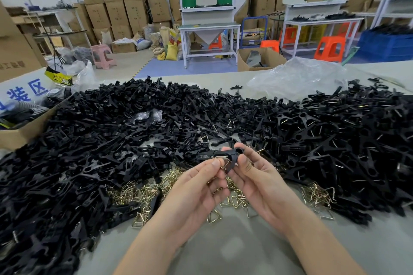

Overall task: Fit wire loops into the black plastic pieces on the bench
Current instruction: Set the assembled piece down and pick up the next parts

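Wire loop (224, 161), one, pinched by left hand (196, 187), one black piece (232, 156) held by right hand (253, 177)

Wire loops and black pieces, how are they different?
The loops are shiny gold wire; the pieces are dull black plastic. The loops are small open triangles; the pieces are longer and solid. The loops make small heaps near the hands; the pieces cover most of the bench. Both lie loose in heaps, and one of each is held: the left hand pinches a loop, the right hand holds a piece.
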Action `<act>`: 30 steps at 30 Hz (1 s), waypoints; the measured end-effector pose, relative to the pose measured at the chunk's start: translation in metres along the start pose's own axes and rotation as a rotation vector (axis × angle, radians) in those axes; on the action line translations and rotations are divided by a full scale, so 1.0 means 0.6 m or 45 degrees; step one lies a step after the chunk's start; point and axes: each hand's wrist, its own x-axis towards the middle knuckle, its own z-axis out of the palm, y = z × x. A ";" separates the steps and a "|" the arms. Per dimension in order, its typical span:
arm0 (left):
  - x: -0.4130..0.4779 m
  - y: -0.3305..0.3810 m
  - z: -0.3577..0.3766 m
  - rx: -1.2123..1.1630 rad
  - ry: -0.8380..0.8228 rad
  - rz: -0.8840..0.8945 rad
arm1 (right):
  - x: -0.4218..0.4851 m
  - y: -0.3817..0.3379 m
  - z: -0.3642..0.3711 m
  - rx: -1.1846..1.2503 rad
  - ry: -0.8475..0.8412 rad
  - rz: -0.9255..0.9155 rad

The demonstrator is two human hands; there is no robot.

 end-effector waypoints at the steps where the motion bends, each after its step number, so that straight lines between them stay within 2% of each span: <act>1: 0.001 -0.002 0.000 0.002 0.012 -0.004 | 0.000 0.001 0.001 -0.022 0.004 -0.006; 4: 0.007 -0.011 0.002 0.068 0.069 0.013 | 0.001 0.003 -0.001 -0.104 -0.001 -0.042; 10: 0.012 -0.032 0.006 0.228 0.092 0.174 | -0.005 0.010 0.002 -0.328 -0.186 0.032; 14: 0.006 -0.036 0.004 0.468 0.171 0.216 | -0.012 0.024 0.010 -0.469 -0.214 -0.002; 17: -0.005 -0.039 0.002 0.637 0.208 0.283 | -0.013 0.037 0.016 -0.689 -0.187 -0.069; 20: -0.011 -0.039 0.004 0.805 0.256 0.387 | -0.017 0.044 0.019 -1.073 -0.155 -0.178; 23: -0.013 -0.037 0.005 0.848 0.256 0.497 | -0.024 0.040 0.023 -1.377 -0.202 -0.331; 30: -0.012 -0.026 0.004 0.914 0.289 0.518 | -0.032 0.029 0.024 -1.633 -0.230 -0.520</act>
